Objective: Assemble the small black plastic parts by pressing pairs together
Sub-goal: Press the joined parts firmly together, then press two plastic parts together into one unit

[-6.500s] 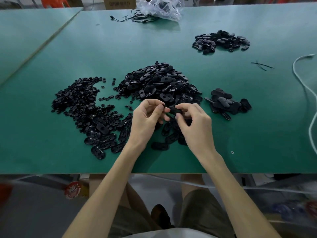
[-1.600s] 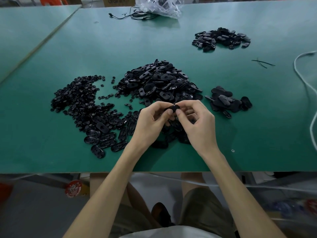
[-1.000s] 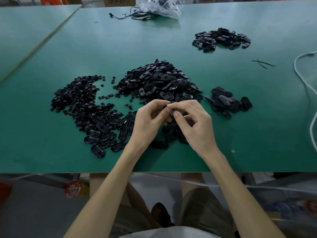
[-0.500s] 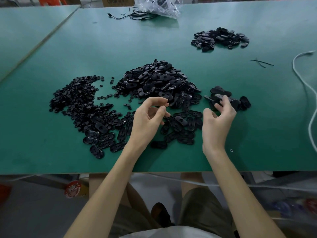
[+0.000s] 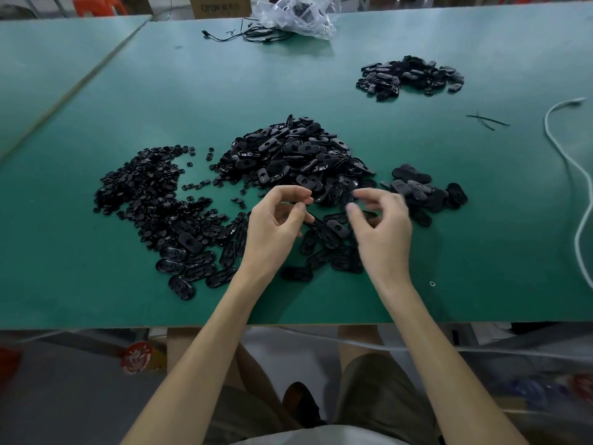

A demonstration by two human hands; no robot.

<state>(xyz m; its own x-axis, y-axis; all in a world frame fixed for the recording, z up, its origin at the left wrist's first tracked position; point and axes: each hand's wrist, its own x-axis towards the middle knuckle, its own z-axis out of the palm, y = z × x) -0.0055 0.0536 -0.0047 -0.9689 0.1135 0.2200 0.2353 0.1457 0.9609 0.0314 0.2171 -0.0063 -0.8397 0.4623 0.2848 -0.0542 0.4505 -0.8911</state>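
A large heap of black oval shells point(image 5: 288, 155) lies mid-table on the green table point(image 5: 96, 284), with more ovals point(image 5: 192, 258) spread toward me. A heap of small round black parts point(image 5: 144, 184) lies to its left. A small pile of closed black pieces point(image 5: 423, 191) sits to the right. My left hand point(image 5: 272, 229) hovers over the near ovals, its thumb and forefinger curled close with nothing visible between them. My right hand point(image 5: 385, 232), motion-blurred, hangs beside it with fingers spread and empty.
Another pile of black parts point(image 5: 410, 75) lies far right. A crumpled plastic bag point(image 5: 295, 14) and a black cable point(image 5: 250, 33) sit at the back edge. A white cord point(image 5: 564, 162) snakes along the right side, near thin black wire bits point(image 5: 487, 120).
Both hands were pressing a part together, then separated. My right hand reached out to the small right pile and has swung back toward the middle, empty. The left hand stayed in place.
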